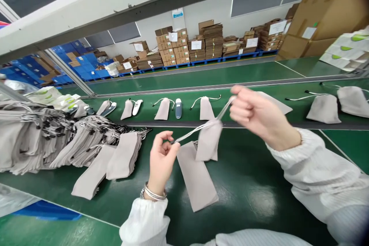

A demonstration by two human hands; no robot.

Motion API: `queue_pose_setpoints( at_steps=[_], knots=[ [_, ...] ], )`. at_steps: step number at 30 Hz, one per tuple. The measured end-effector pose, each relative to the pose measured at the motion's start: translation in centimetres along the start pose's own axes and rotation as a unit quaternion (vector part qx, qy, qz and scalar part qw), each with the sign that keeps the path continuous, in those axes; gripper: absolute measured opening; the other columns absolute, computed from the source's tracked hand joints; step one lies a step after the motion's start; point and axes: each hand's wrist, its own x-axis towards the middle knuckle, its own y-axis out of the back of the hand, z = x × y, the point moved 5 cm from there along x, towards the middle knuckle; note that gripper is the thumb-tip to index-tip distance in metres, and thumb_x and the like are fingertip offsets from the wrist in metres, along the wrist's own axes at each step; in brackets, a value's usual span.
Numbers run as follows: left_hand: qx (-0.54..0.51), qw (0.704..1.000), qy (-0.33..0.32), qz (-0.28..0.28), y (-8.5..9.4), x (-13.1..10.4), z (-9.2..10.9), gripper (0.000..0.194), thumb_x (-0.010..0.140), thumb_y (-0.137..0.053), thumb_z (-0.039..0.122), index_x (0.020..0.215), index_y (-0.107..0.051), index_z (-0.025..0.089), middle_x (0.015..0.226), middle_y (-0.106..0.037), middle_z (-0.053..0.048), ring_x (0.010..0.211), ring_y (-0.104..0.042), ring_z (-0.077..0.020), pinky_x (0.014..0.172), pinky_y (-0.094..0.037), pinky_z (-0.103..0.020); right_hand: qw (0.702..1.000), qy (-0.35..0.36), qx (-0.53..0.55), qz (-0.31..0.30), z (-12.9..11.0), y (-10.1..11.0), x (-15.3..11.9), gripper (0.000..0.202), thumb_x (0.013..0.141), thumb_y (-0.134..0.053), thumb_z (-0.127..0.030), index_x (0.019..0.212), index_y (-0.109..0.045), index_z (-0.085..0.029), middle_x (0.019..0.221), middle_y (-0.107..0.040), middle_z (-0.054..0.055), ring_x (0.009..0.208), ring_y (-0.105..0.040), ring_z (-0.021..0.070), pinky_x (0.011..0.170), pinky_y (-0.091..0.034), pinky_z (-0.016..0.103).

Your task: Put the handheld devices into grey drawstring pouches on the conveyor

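A grey drawstring pouch (209, 142) hangs in the air between my hands, its neck gathered. My left hand (163, 157) pinches one end of its pale cord, which runs out to the left. The other end of the cord is in the closed fingers of my right hand (253, 113), raised to the upper right and slightly blurred. Beneath the hanging pouch, a flat grey pouch (198, 180) lies on the green table (245, 200). Whether anything is inside the held pouch cannot be seen.
Piles of grey pouches (86, 142) cover the table's left side. Behind a dark ledge, a green belt (184, 92) carries several pouches and handheld devices, one a dark blue-grey device (178, 108). A white metal beam (115, 4) crosses overhead. Stacked cartons (173, 48) stand farther back.
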Motion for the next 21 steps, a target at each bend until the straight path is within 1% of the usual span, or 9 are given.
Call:
queue_pose_setpoints(
  at_steps=[3, 4, 6, 9, 11, 13, 17, 19, 21],
  knots=[
    [0.188, 0.979, -0.048, -0.056, -1.1, -0.2, -2.3, 0.029, 0.085, -0.065, 0.022, 0.114, -0.064, 0.023, 0.107, -0.061, -0.005, 0.079, -0.056, -0.0151, 0.076, -0.051, -0.032, 0.971, 0.185, -0.088, 0.123, -3.1, 1.8, 1.6, 0.013, 0.092, -0.054, -0.029, 0.101, -0.044, -0.029, 0.062, -0.025, -0.008, 0.047, -0.023, 0.0109, 0.048, -0.026, 0.025],
    [0.230, 0.969, -0.058, -0.062, -1.2, -0.3, -3.2, 0.026, 0.086, -0.063, 0.021, 0.112, -0.066, 0.023, 0.108, -0.062, -0.006, 0.084, -0.058, -0.0177, 0.080, -0.052, -0.035, 0.956, 0.224, -0.129, 0.136, -3.2, 1.7, 2.5, 0.016, 0.093, -0.052, -0.027, 0.106, -0.044, -0.029, 0.065, -0.035, -0.007, 0.048, -0.028, 0.0108, 0.049, -0.029, 0.026],
    [0.277, 0.956, -0.070, -0.073, -1.4, -0.3, -4.9, 0.020, 0.087, -0.059, 0.018, 0.105, -0.067, 0.022, 0.105, -0.065, -0.007, 0.090, -0.060, -0.0217, 0.084, -0.052, -0.039, 0.934, 0.236, -0.238, 0.122, -1.6, 0.7, 5.4, 0.034, 0.093, -0.052, -0.026, 0.124, -0.040, -0.029, 0.088, -0.059, -0.003, 0.052, -0.040, 0.0102, 0.053, -0.035, 0.027],
    [0.306, 0.944, -0.089, -0.085, -1.3, -0.5, -6.1, 0.012, 0.086, -0.058, 0.014, 0.090, -0.065, 0.022, 0.094, -0.066, -0.005, 0.091, -0.061, -0.0234, 0.083, -0.050, -0.039, 0.888, 0.139, -0.436, 0.058, 4.3, -2.1, 11.2, 0.060, 0.091, -0.057, -0.032, 0.144, -0.030, -0.027, 0.125, -0.062, 0.007, 0.068, -0.058, 0.0144, 0.065, -0.046, 0.032],
    [0.334, 0.934, -0.102, -0.078, -1.3, -0.6, -6.2, 0.012, 0.084, -0.060, 0.011, 0.086, -0.064, 0.022, 0.091, -0.066, -0.004, 0.089, -0.060, -0.0235, 0.080, -0.047, -0.038, 0.846, 0.037, -0.532, 0.016, 9.1, -4.1, 14.8, 0.063, 0.091, -0.059, -0.038, 0.145, -0.033, -0.022, 0.129, -0.061, 0.012, 0.092, -0.065, 0.0238, 0.080, -0.049, 0.036],
    [0.363, 0.922, -0.112, -0.079, -1.3, -0.8, -6.0, 0.013, 0.083, -0.061, 0.009, 0.084, -0.063, 0.022, 0.090, -0.066, -0.003, 0.089, -0.059, -0.0234, 0.080, -0.043, -0.038, 0.821, -0.057, -0.569, -0.011, 13.3, -5.6, 17.4, 0.061, 0.087, -0.064, -0.041, 0.139, -0.041, -0.016, 0.130, -0.060, 0.018, 0.112, -0.062, 0.0328, 0.091, -0.047, 0.041],
    [0.386, 0.905, -0.138, -0.115, -1.7, -1.1, -5.3, 0.016, 0.089, -0.055, 0.009, 0.080, -0.058, 0.022, 0.087, -0.066, -0.002, 0.088, -0.057, -0.0218, 0.087, -0.038, -0.040, 0.824, -0.147, -0.547, -0.010, 17.8, -6.8, 19.6, 0.056, 0.077, -0.074, -0.031, 0.121, -0.048, -0.010, 0.123, -0.061, 0.025, 0.113, -0.061, 0.0372, 0.092, -0.047, 0.044],
    [0.368, 0.906, -0.155, -0.140, -1.7, -1.2, -4.6, 0.017, 0.091, -0.052, 0.010, 0.080, -0.056, 0.022, 0.089, -0.067, -0.002, 0.092, -0.057, -0.0219, 0.092, -0.037, -0.041, 0.840, -0.164, -0.517, -0.005, 18.4, -6.4, 19.4, 0.049, 0.078, -0.072, -0.030, 0.116, -0.048, -0.011, 0.117, -0.063, 0.022, 0.108, -0.063, 0.0333, 0.088, -0.049, 0.040],
    [0.314, 0.924, -0.153, -0.157, -1.5, -1.3, -3.8, 0.015, 0.090, -0.054, 0.011, 0.081, -0.053, 0.023, 0.093, -0.067, -0.001, 0.096, -0.058, -0.0214, 0.095, -0.036, -0.040, 0.866, -0.155, -0.475, 0.000, 18.0, -5.8, 18.3, 0.043, 0.084, -0.066, -0.035, 0.116, -0.045, -0.014, 0.115, -0.064, 0.018, 0.103, -0.064, 0.0270, 0.082, -0.051, 0.034]
  ],
)
